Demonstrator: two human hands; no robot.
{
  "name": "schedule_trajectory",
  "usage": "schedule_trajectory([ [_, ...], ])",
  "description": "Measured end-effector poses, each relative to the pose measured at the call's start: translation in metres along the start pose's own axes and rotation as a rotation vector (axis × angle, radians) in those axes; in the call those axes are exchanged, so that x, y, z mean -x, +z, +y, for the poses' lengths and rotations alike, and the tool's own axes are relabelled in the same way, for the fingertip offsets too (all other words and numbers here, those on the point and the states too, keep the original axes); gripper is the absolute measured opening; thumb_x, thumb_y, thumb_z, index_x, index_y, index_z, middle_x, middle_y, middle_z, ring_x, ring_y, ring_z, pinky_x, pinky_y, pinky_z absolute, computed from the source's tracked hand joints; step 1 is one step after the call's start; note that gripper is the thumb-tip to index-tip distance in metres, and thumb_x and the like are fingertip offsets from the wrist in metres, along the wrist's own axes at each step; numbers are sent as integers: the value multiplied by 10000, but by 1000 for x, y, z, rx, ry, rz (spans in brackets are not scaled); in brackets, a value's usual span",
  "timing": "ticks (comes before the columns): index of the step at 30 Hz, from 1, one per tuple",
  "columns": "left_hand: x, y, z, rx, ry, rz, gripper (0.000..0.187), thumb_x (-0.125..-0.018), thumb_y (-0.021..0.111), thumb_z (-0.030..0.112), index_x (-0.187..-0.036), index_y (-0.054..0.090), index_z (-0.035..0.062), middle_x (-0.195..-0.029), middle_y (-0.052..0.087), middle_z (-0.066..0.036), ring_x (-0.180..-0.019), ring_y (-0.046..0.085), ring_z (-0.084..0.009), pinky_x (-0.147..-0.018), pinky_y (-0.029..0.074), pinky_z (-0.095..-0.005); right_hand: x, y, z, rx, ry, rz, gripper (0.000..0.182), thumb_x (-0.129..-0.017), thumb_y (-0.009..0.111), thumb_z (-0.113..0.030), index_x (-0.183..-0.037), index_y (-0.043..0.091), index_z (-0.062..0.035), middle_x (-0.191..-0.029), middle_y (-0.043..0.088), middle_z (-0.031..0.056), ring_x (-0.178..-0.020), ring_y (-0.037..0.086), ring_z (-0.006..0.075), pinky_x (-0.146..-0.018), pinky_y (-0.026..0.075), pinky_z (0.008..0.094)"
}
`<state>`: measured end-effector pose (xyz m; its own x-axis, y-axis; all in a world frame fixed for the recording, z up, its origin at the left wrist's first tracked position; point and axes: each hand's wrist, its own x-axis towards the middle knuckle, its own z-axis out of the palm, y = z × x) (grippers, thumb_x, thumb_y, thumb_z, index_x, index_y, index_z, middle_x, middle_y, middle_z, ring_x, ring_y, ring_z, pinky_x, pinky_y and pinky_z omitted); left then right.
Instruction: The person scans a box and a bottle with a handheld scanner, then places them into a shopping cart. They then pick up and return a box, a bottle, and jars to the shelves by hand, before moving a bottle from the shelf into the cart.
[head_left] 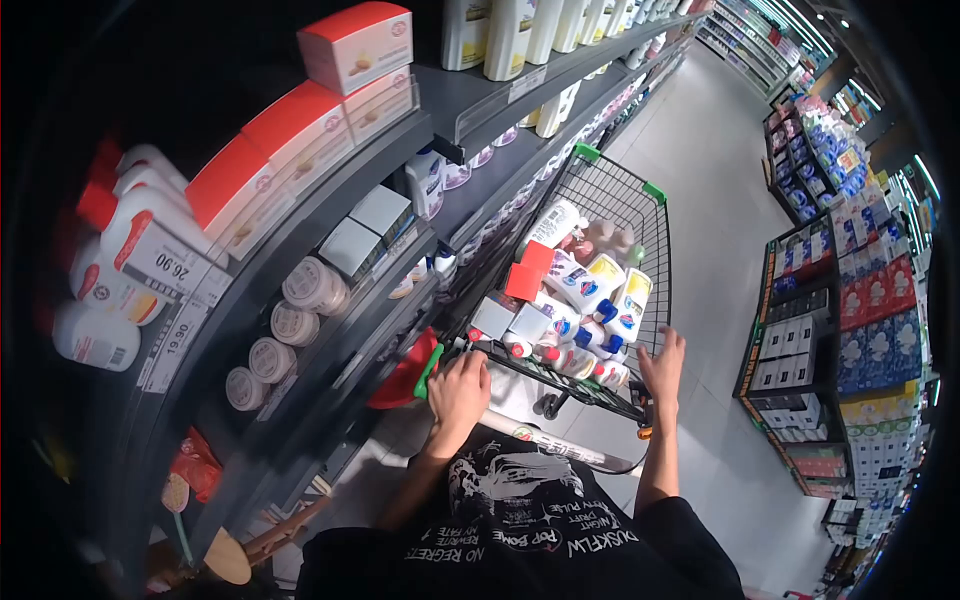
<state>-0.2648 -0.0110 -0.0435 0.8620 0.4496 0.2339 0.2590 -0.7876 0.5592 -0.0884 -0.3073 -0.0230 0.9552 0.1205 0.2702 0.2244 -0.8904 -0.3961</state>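
My left hand point(460, 392), lower centre of the frame, is bent over the near left corner of the shopping cart point(655, 225); its fingertips are hidden, so I can't tell how firmly it grips. My right hand point(662, 366), right of centre, has its fingers extended and thumb apart, pinching nothing, at the cart's near right corner; I can't tell whether it touches the rim. With one hand at each side, I seem well placed to keep the cart steady. The white handle bar point(545, 440) runs between my forearms.

The cart fills the middle of the frame. White bottles point(630, 302), red boxes point(526, 282) and pale boxes point(490, 318) crowd its near end, perhaps for easy reach; several bottles lie tilted, propped by their neighbours.

Farther out, at left, jars point(311, 285) line a shelf point(335, 385), lids visible, probably for easy recognition. Stacked displays point(868, 300) stand at right.
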Motion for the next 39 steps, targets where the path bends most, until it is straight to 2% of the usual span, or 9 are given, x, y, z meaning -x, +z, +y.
schedule_trajectory([
  [9, -7, 6, 6, -37, -54, 59, 114, -766, 671, 70, -846, 612, 125, -779, 657, -51, -706, 637, -294, -599, 487, -416, -27, 104, -122, -403, -334, -591, 672, -668, 750, -58, -1270, 452, -27, -1184, 496, 259, -1142, 505, 437, -951, 447, 473],
  [17, -10, 13, 3, 8, -68, 70, 106, -762, 665, 83, -836, 607, 130, -761, 635, -55, -712, 638, -293, -601, 496, -418, -19, 154, -139, 67, -556, -680, 862, -606, 832, -170, -1323, 389, 14, -1257, 496, 193, -1230, 479, 354, -1030, 398, 475],
  [21, -10, 14, 5, -18, -11, 156, 107, -760, 683, 57, -824, 618, 113, -697, 633, -34, -583, 623, -233, -533, 462, -366, -13, 196, -144, 214, -625, -637, 908, -607, 855, -250, -1333, 388, 33, -1243, 512, 185, -1222, 494, 329, -1051, 388, 451],
  [25, -9, 18, 0, -45, -38, 132, 111, -755, 687, 65, -823, 622, 123, -711, 643, -26, -615, 639, -229, -546, 466, -363, -2, 224, -139, 350, -718, -253, 868, -577, 874, -291, -1253, 445, 42, -1177, 553, 188, -1177, 531, 334, -1038, 404, 420],
  [27, -10, 18, 1, -40, -42, 147, 109, -754, 686, 71, -823, 622, 126, -713, 645, -22, -626, 643, -226, -555, 470, -361, -13, 207, -140, 238, -697, -589, 863, -565, 879, -280, -1236, 449, 49, -1173, 559, 197, -1137, 559, 335, -1000, 443, 383],
  [29, -10, 19, 1, -36, -48, 144, 104, -756, 687, 77, -822, 622, 126, -714, 647, -16, -622, 642, -221, -557, 473, -356, -18, 196, -140, 198, -721, -539, 827, -569, 886, -291, -1184, 451, 51, -1153, 575, 227, -1090, 597, 356, -941, 491, 379],
  [31, -10, 19, 0, -38, -49, 153, 103, -757, 688, 81, -823, 623, 126, -713, 648, -14, -622, 642, -219, -556, 475, -356, -28, 166, -152, -8, -423, -744, 798, -583, 885, -317, -1139, 447, 52, -1133, 581, 254, -1066, 618, 381, -900, 518, 414],
  [35, -8, 19, -2, -36, -50, 153, 96, -764, 691, 96, -828, 627, 126, -716, 651, -14, -630, 647, -215, -559, 484, -351, -42, 136, -161, -223, -207, -766, 787, -587, 872, -318, -1116, 427, 57, -1091, 615, 305, -1029, 626, 422, -856, 530, 436],
  [39, -7, 19, -3, 8, -117, 77, 118, -768, 672, 107, -865, 615, 141, -809, 659, -42, -785, 652, -276, -639, 498, -434, -41, 107, -160, -766, -91, -580, 823, -597, 830, -267, -1232, 446, 90, -1053, 638, 237, -985, 652, 306, -840, 511, 366],
])
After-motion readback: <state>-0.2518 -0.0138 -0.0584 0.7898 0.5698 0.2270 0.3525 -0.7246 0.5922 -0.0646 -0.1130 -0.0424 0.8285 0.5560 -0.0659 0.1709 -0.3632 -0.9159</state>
